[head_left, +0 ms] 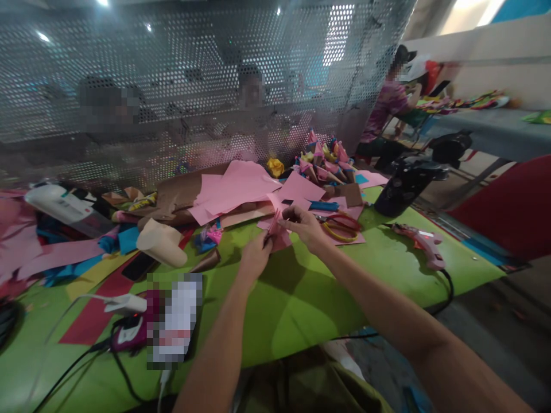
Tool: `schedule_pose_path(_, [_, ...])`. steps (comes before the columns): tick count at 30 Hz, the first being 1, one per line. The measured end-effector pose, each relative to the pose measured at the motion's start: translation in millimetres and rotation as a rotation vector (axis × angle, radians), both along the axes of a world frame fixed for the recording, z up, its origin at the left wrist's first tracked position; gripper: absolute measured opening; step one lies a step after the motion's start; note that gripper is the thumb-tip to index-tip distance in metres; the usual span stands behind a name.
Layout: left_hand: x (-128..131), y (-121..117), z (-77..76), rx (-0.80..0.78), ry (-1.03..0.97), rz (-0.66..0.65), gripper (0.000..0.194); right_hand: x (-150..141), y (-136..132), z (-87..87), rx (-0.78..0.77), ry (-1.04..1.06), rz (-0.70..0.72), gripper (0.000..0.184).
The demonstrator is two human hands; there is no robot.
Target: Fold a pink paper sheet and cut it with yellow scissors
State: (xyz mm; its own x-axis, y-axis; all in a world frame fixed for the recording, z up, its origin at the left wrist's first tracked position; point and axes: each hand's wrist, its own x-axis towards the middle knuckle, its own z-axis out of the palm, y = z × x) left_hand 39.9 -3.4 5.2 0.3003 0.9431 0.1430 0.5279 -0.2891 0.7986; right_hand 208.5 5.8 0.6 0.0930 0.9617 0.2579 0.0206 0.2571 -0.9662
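Both my hands meet over the green table [293,298] on one small pink paper piece [279,234]. My left hand [255,257] pinches its lower left edge with closed fingers. My right hand [306,225] grips its upper right side, fingers curled round the paper. The piece looks partly folded; its exact shape is blurred. Just right of my right hand lie scissors [340,226] with red and yellow handles on another pink sheet.
Pink paper sheets [235,192] and brown card are piled behind my hands. Finished paper cones [321,160] stand at the back. A pink glue gun [424,244] lies right, a black device [404,183] beyond it. Cables and a phone lie at left. People sit behind a perforated screen [172,86].
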Motion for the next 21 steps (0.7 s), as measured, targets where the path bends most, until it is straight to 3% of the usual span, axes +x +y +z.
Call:
schedule_pose_path(10, [3.1,-1.5,0.4,-0.081,-0.089,-0.028,0.016,-3.0,0.1,2.9,-0.081,-0.099,-0.051,0.041])
schedule_pose_path(21, [4.1,-2.6,0.6,-0.045,-0.089,-0.035,0.015,-1.8,0.3,-0.6,-0.014,-0.177,-0.047,0.038])
